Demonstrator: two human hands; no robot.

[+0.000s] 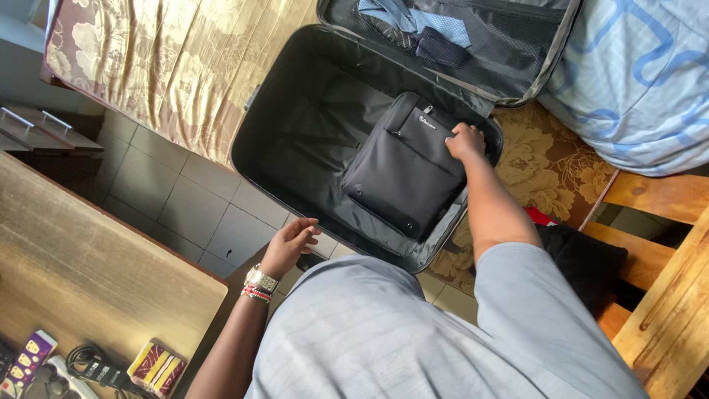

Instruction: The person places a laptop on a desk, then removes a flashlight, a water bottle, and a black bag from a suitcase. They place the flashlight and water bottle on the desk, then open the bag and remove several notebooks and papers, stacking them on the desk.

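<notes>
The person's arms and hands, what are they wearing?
Both arms are bare below short sleeves of a light grey shirt with faint stripes. The left hand has a silver metal wristwatch at its wrist, with red and white beaded bracelets beside it. The right hand wears nothing that shows.

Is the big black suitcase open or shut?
Open. The suitcase lies flat with its lid flipped back, and the right hand rests on a black bag inside.
</notes>
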